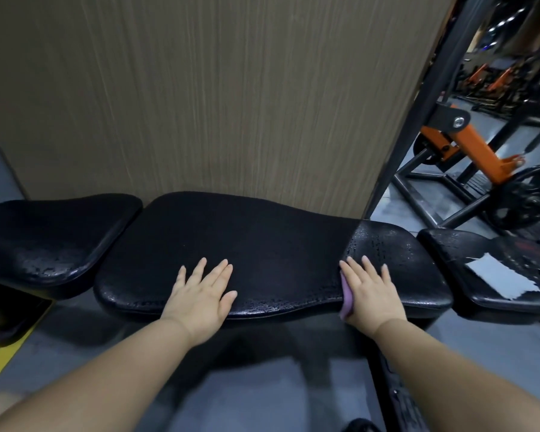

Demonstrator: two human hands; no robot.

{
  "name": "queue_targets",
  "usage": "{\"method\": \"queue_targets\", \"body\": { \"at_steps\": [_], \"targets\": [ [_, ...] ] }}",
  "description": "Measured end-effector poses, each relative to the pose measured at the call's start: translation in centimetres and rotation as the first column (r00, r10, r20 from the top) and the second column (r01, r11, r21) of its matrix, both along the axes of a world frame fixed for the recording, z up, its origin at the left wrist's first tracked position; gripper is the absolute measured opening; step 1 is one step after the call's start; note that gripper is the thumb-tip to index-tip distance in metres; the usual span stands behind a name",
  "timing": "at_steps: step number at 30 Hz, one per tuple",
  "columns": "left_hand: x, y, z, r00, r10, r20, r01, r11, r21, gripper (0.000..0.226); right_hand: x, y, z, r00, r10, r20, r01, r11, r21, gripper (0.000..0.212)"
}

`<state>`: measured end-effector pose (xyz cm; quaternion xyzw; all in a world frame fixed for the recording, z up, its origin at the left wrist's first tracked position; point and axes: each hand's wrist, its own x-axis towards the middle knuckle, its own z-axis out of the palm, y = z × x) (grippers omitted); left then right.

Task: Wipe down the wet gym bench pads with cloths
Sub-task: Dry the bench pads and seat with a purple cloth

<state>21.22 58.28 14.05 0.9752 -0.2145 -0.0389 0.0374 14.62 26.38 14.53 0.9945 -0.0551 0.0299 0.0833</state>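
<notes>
Both hands flat on the long black cushioned bench pad (262, 241), the right one over a small lilac cloth (345, 302)
The left hand (200, 294) lies palm down at the pad's front middle, fingers straight and spread, holding nothing; the right hand (370, 291) presses straight fingers onto the cloth near the pad's right end, where only the cloth's thumb-side edge shows. Droplets bead on that end and along the front rim. A black seat pad (50, 238) sits just left, another wet black pad (480, 269) just right

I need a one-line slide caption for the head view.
Right hand presses a purple cloth on the wet bench pad; left hand rests flat.
</notes>
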Motion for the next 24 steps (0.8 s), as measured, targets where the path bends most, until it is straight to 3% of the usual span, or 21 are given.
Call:
{"method": "queue_targets", "body": {
  "at_steps": [6,10,14,17,24],
  "targets": [
    [0.3,-1.5,0.1,0.999,-0.044,-0.011,0.044,0.999,0.005,0.096,2.2,7.4,-0.1,0.953,0.3,-0.028,-0.299,0.953,0.039,0.114],
    [0.2,-1.9,0.2,0.999,-0.037,-0.009,0.037,0.999,0.022,0.091,2.2,8.6,-0.4,0.934,0.358,0.003,-0.357,0.933,0.045,0.106],
    [0.1,-2.2,0.8,0.999,0.002,-0.045,-0.001,1.0,0.019,0.062,2.3,7.2,-0.5,0.924,0.383,-0.007,-0.382,0.923,0.05,0.111],
    [0.0,-3.4,1.3,0.995,0.022,-0.095,-0.019,0.999,0.03,0.061,2.0,5.1,-0.2,0.945,0.328,-0.007,-0.327,0.943,0.063,0.112],
    [0.3,-6.3,1.2,0.995,0.024,-0.098,-0.019,0.999,0.046,0.065,-1.3,-5.2,0.8,0.999,-0.003,-0.044,0.004,1.0,0.011,0.114]
  ]
}}
